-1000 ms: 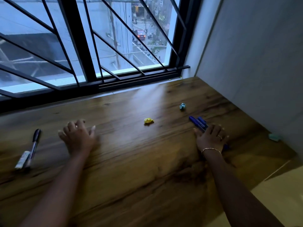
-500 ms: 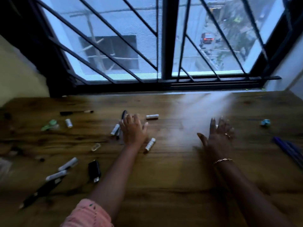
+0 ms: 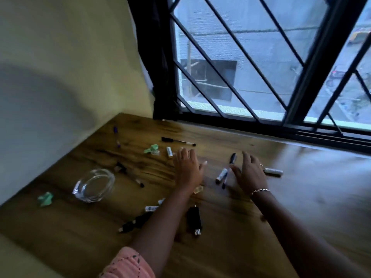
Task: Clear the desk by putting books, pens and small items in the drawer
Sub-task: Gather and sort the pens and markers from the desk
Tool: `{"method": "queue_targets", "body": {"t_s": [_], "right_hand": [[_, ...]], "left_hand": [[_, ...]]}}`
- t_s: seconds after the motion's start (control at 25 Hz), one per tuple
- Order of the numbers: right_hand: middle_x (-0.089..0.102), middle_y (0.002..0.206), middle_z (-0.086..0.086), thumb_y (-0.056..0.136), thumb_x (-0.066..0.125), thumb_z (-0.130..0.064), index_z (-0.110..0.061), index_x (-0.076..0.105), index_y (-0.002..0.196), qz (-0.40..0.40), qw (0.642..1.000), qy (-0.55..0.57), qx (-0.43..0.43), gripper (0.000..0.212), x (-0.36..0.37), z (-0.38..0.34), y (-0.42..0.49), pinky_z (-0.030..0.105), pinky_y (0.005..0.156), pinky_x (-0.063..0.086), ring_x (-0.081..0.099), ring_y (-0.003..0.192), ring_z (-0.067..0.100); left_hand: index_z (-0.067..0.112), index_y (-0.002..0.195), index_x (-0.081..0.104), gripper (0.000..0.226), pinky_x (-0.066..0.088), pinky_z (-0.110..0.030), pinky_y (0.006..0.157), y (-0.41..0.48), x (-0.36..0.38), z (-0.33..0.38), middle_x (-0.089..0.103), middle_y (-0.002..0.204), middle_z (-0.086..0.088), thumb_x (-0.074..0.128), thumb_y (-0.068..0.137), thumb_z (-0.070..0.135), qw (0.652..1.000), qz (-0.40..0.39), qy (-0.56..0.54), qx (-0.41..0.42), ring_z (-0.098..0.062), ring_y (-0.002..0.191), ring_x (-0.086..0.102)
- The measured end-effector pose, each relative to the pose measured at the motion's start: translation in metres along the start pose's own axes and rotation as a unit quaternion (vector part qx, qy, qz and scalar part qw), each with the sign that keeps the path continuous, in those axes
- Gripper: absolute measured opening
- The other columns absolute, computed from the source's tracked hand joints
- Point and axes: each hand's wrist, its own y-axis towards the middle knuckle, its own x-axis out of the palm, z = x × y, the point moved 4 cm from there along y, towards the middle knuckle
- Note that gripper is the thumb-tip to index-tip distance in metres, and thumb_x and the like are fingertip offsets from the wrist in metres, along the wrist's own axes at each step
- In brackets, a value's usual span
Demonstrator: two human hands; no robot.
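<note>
Fingers (image 3: 193, 155) straight and empty, left hand (image 3: 187, 170) and right hand (image 3: 250, 176) hover over pens (image 3: 221, 175) mid-frame; gathering step, grasp likely needed next.

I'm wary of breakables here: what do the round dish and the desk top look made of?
Round dish: clear glass, seemingly; the wood shows through and its rim glints. Desk top: wood or wood-look laminate, smooth; grain streaks, window sheen.

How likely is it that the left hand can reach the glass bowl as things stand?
Probably yes: the left hand is open, and only low pens lie between it and the glass bowl.
</note>
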Motion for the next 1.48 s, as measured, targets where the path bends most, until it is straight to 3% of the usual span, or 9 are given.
{"method": "queue_targets", "body": {"t_s": [0.16, 0.44, 0.72, 0.92, 1.04, 1.16, 1.32, 1.4, 1.48], "right_hand": [[0.046, 0.124, 0.027, 0.087, 0.057, -0.037, -0.002, 0.041, 0.118, -0.044, 0.994, -0.009, 0.104, 0.050, 0.022, -0.012, 0.026, 0.042, 0.094, 0.038, 0.045, 0.117, 0.042], [0.055, 0.115, 0.028, 0.086, 0.049, -0.004, 0.002, 0.045, 0.112, -0.038, 0.991, -0.056, 0.115, 0.026, 0.033, -0.023, 0.054, 0.042, 0.085, 0.043, 0.052, 0.109, 0.042], [0.045, 0.118, 0.026, 0.082, 0.050, 0.004, -0.001, 0.052, 0.115, -0.045, 0.993, 0.008, -0.106, 0.033, 0.053, -0.115, 0.121, 0.042, 0.084, 0.045, 0.051, 0.101, 0.043], [0.049, 0.121, 0.022, 0.089, 0.048, -0.011, -0.005, 0.052, 0.121, -0.117, 0.965, -0.110, -0.205, 0.032, 0.101, -0.169, 0.141, 0.039, 0.088, 0.043, 0.048, 0.111, 0.041], [0.047, 0.123, 0.025, 0.089, 0.054, -0.023, -0.003, 0.048, 0.123, -0.122, 0.968, -0.128, -0.176, 0.039, 0.117, -0.167, 0.143, 0.043, 0.092, 0.043, 0.045, 0.115, 0.042], [0.048, 0.124, 0.025, 0.091, 0.052, -0.020, -0.002, 0.048, 0.122, -0.103, 0.979, -0.116, -0.132, 0.036, 0.115, -0.161, 0.141, 0.045, 0.091, 0.043, 0.044, 0.117, 0.042], [0.059, 0.108, 0.028, 0.092, 0.046, -0.011, -0.001, 0.050, 0.111, -0.032, 0.987, -0.096, -0.125, 0.022, 0.095, -0.169, 0.133, 0.040, 0.072, 0.040, 0.054, 0.103, 0.043], [0.061, 0.104, 0.024, 0.092, 0.047, -0.012, -0.004, 0.050, 0.111, -0.039, 0.991, -0.054, -0.114, 0.021, 0.087, -0.174, 0.130, 0.038, 0.071, 0.040, 0.057, 0.098, 0.041], [0.061, 0.100, 0.022, 0.090, 0.051, -0.009, -0.004, 0.052, 0.109, -0.098, 0.990, 0.072, -0.073, 0.020, 0.082, -0.175, 0.126, 0.041, 0.075, 0.047, 0.061, 0.092, 0.038]], "left_hand": [[0.006, 0.119, 0.053, 0.039, 0.031, -0.042, 0.104, 0.024, -0.014, -0.042, 0.051, 0.125, -0.016, 0.053, 0.090, 0.033, 1.000, 0.013, 0.023, -0.003, -0.032, 0.122, 0.041], [0.009, 0.119, 0.053, 0.033, 0.032, -0.039, 0.103, 0.054, -0.019, -0.079, 0.053, 0.123, -0.012, 0.050, 0.092, 0.027, 1.000, 0.014, 0.017, -0.009, -0.028, 0.117, 0.043], [0.012, 0.113, 0.056, 0.024, 0.035, -0.037, 0.096, 0.039, -0.049, -0.138, 0.056, 0.119, -0.008, 0.044, 0.094, 0.019, 0.995, 0.021, 0.069, -0.068, -0.026, 0.113, 0.046], [0.008, 0.106, 0.060, 0.026, 0.040, -0.039, 0.092, 0.025, -0.072, -0.183, 0.060, 0.114, -0.011, 0.049, 0.094, 0.027, 0.981, -0.021, 0.113, -0.157, -0.028, 0.112, 0.050], [0.007, 0.109, 0.062, 0.034, 0.035, -0.044, 0.103, 0.019, -0.078, -0.197, 0.059, 0.120, -0.013, 0.050, 0.094, 0.035, 0.965, -0.064, 0.141, -0.211, -0.031, 0.122, 0.044], [0.008, 0.115, 0.059, 0.039, 0.021, -0.047, 0.113, 0.015, -0.077, -0.196, 0.054, 0.128, -0.013, 0.053, 0.092, 0.039, 0.951, -0.103, 0.169, -0.237, -0.030, 0.130, 0.037], [0.010, 0.116, 0.059, 0.040, 0.011, -0.055, 0.115, 0.011, -0.071, -0.192, 0.052, 0.132, -0.013, 0.058, 0.088, 0.039, 0.939, -0.105, 0.174, -0.279, -0.032, 0.133, 0.031], [0.009, 0.112, 0.060, 0.037, 0.016, -0.050, 0.113, 0.013, -0.074, -0.190, 0.055, 0.128, -0.014, 0.059, 0.087, 0.037, 0.943, -0.079, 0.145, -0.288, -0.032, 0.129, 0.037], [0.007, 0.102, 0.063, 0.032, 0.037, -0.039, 0.094, 0.017, -0.082, -0.187, 0.064, 0.111, -0.013, 0.061, 0.086, 0.034, 0.955, -0.024, 0.056, -0.290, -0.029, 0.111, 0.053]]}}
